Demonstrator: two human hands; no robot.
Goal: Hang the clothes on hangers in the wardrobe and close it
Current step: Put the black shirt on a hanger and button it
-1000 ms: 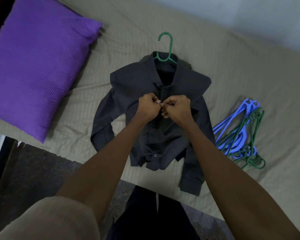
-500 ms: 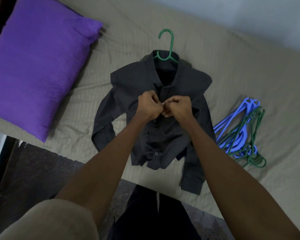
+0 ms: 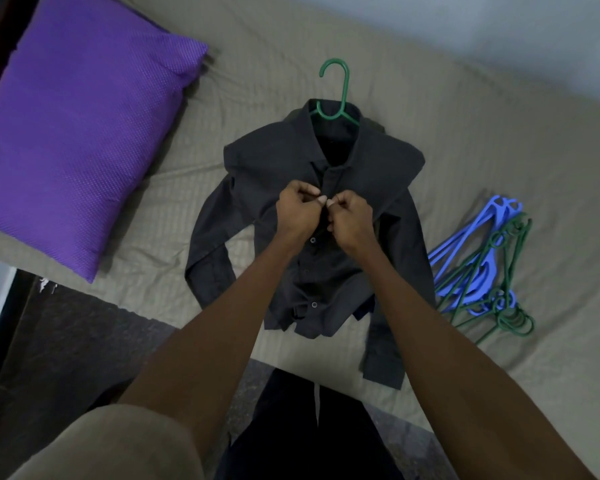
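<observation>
Head view, contents listed from the fingers outward. Left hand (image 3: 297, 211): fingers (image 3: 321, 200) curled, pinching the placket of the dark shirt (image 3: 312, 216) just below the collar. Right hand (image 3: 352, 220): fingers curled likewise, pinching the opposite placket edge; thumbs of both hands nearly touching. Dark shirt: lying flat on the bed (image 3: 499, 140), front up, lower buttons visible, sleeves spread to either side. Green hanger (image 3: 340, 95): inside the shirt's collar, hook protruding past it onto the bed. Pile of blue and green hangers (image 3: 482, 268): on the bed, near the shirt's right sleeve. Purple pillow (image 3: 77, 133): on the bed, well apart to the left.
</observation>
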